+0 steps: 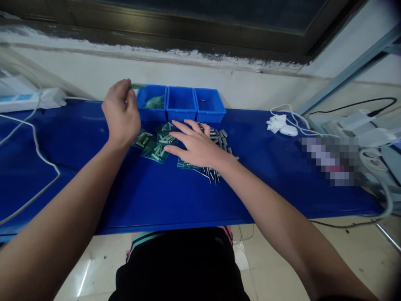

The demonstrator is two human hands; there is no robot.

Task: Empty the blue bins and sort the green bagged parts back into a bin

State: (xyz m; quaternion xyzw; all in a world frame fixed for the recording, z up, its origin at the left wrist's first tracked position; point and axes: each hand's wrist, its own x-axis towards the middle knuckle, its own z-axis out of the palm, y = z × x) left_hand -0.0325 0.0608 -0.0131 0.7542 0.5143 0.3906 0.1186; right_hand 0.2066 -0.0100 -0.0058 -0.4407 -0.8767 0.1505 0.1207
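My left hand (122,113) is raised beside the left blue bin (152,115), its fingers pinched on a thin green plastic bag (138,86) that shows at the fingertips. What is inside that bag I cannot make out. My right hand (196,144) is spread, palm down, over the table's middle. Under and around its fingers lie several green bags (156,151) with small pale metal pins in them. Loose metal pins (223,140) sit in a group to its right, and thinner rods (213,174) lie below it, partly hidden by the wrist.
The middle bin (181,115) and right bin (209,115) stand in a row against the wall. Green bags (156,102) lie in the left bin. White cables and a power strip (46,99) are at far left. Crumpled tissue (276,123) and a white case (288,131) lie right.
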